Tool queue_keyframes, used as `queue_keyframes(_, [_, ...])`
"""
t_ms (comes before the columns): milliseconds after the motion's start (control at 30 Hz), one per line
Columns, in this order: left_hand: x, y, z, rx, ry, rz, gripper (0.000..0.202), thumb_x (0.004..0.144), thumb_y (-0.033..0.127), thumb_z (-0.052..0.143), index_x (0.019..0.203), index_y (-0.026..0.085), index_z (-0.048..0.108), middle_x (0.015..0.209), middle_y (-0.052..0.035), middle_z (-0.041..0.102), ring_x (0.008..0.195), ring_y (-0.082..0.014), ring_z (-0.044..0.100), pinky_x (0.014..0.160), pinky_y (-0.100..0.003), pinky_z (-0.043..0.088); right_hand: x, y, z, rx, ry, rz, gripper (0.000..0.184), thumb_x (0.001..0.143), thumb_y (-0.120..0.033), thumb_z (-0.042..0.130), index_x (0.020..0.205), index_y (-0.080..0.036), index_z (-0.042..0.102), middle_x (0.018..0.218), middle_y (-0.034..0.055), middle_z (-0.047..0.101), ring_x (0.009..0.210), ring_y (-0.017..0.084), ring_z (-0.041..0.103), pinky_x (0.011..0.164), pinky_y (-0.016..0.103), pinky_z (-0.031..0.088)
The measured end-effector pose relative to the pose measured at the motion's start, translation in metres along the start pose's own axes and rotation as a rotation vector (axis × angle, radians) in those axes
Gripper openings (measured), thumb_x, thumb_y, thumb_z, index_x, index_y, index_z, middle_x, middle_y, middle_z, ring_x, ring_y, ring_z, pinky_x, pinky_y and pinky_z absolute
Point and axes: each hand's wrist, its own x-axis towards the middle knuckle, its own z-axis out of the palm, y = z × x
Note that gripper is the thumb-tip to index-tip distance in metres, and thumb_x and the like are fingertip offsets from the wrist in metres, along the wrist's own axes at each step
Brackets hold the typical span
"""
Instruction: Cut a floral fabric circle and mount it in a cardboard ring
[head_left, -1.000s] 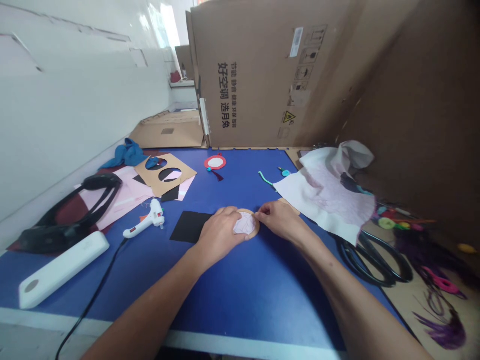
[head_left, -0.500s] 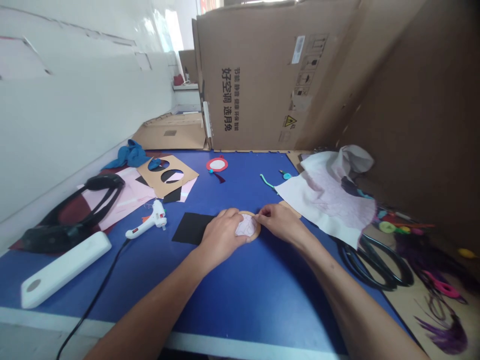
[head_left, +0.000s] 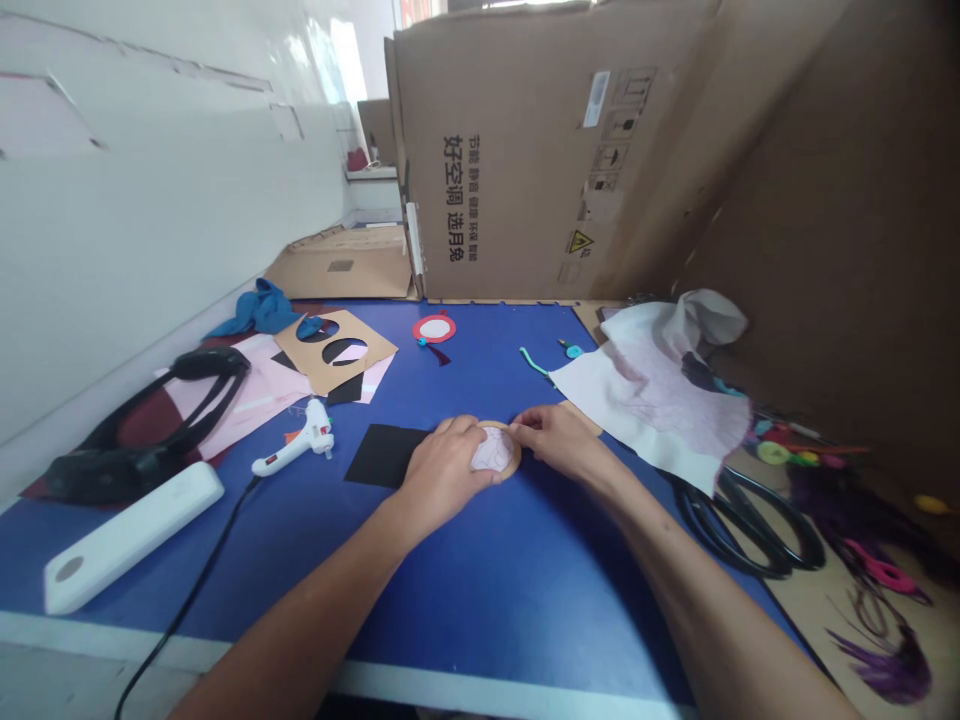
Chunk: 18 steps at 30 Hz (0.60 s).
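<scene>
A small round tan-rimmed piece (head_left: 493, 449) with a pale, purple-lined centre lies on the blue table in the middle of the view. My left hand (head_left: 448, 455) covers its left side, fingers curled over the far edge and thumb along the near edge, holding it. At the right rim, the fingertips of my right hand (head_left: 551, 435) are pinched together; whatever is between them is too small to make out. Partly under my left hand sits a black square sheet (head_left: 379, 456).
Left are a white glue gun (head_left: 304, 440) with its cord, a white oblong device (head_left: 131, 538), black headgear (head_left: 146, 425) and a holed brown card (head_left: 334, 352). A red-rimmed disc (head_left: 433, 328) lies behind. Right are pale cloth (head_left: 652, 385) and black-handled scissors (head_left: 750, 525). A large carton (head_left: 525, 160) stands behind.
Almost nothing differs. My right fingertips have shifted very slightly at the rim of the round piece, while my left hand keeps its place.
</scene>
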Motion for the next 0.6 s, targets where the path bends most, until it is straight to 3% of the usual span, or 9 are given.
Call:
queue_keyframes(333, [0.0002, 0.001, -0.0002, -0.013, 0.011, 0.014, 0.028, 0.09, 0.031, 0.077, 0.117, 0.023, 0.074, 0.136, -0.0089, 0.069, 0.128, -0.0314, 0.063, 0.107, -0.044, 0.052, 0.0026, 0.0057, 0.0081, 0.097, -0.007, -0.032, 0.026, 0.091, -0.037, 0.065, 0.084, -0.018, 0.079, 0.071, 0.0005, 0.074, 0.067, 0.018, 0.064, 0.06, 0.027, 0.039])
queue_keyframes(600, [-0.0006, 0.0002, 0.0005, -0.014, 0.01, 0.003, 0.031, 0.088, 0.032, 0.079, 0.118, 0.025, 0.075, 0.136, -0.0098, 0.068, 0.13, -0.0328, 0.061, 0.108, -0.045, 0.051, -0.0003, -0.0008, 0.003, 0.196, 0.15, 0.002, 0.01, 0.086, -0.03, 0.072, 0.087, -0.021, 0.075, 0.08, 0.0035, 0.075, 0.077, 0.02, 0.067, 0.068, 0.029, 0.045])
